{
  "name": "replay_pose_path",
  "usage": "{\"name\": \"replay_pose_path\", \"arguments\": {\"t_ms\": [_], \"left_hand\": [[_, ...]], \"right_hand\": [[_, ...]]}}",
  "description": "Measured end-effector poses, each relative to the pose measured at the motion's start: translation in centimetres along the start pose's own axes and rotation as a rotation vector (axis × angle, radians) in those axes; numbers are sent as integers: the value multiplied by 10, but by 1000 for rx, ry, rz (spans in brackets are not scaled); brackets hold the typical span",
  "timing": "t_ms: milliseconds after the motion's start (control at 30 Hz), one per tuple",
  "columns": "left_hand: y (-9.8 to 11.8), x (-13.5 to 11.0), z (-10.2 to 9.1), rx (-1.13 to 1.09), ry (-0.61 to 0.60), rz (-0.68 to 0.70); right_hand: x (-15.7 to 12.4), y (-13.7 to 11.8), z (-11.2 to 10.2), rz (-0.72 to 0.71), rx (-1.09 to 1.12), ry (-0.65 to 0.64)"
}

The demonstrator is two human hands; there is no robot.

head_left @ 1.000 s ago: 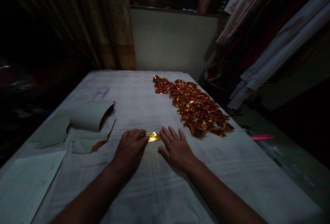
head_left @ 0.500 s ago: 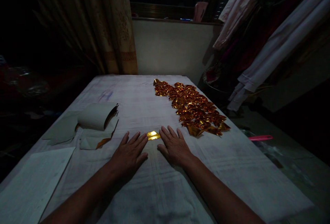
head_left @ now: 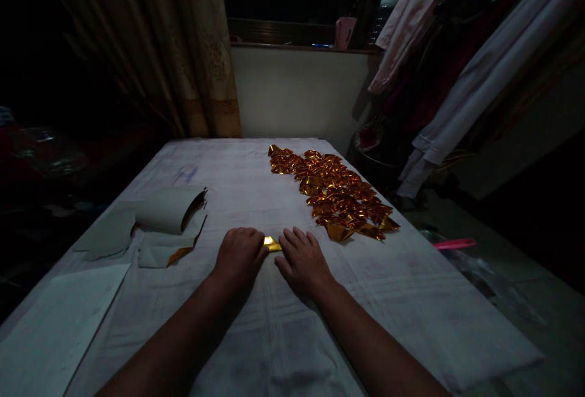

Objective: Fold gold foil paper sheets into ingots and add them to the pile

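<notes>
A small folded piece of gold foil paper (head_left: 273, 244) lies on the cloth-covered table between my hands, and its bright middle shows. My left hand (head_left: 240, 257) is closed at the left end of the foil, its fingers curled and its thumb against the near edge. At the other end my right hand (head_left: 302, 261) has its fingers bent over the foil, with the thumb below it. Both ends of the foil are hidden under the fingers. Beyond my right hand lies a pile of folded gold foil pieces (head_left: 338, 193).
To the left, curled grey-backed sheets (head_left: 167, 211) with torn-looking edges rest on the table (head_left: 237, 189). A pale flat sheet (head_left: 59, 324) covers the near left corner. Clothes (head_left: 475, 74) hang at the right, above a pink handle (head_left: 454, 244). A curtain (head_left: 201, 49) hangs behind.
My left hand's fingers have gone from stretched flat to curled at the foil. My right hand's fingers have bent more. Less of the foil shows between them.
</notes>
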State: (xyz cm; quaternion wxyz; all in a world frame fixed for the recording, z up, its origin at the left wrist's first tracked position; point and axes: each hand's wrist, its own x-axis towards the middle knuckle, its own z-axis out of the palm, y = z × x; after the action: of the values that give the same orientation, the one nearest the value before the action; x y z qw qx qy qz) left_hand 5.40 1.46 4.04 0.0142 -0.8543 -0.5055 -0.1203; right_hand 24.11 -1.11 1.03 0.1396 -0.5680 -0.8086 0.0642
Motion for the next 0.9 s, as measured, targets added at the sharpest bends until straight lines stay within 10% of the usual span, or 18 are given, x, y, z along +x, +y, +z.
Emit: {"name": "replay_pose_path", "arguments": {"t_ms": [500, 900], "left_hand": [[5, -1, -7, -2, -64, 100], [-21, -22, 11, -382, 181, 367]], "right_hand": [[-1, 20, 5, -101, 224, 84], [5, 19, 12, -267, 322, 197]]}}
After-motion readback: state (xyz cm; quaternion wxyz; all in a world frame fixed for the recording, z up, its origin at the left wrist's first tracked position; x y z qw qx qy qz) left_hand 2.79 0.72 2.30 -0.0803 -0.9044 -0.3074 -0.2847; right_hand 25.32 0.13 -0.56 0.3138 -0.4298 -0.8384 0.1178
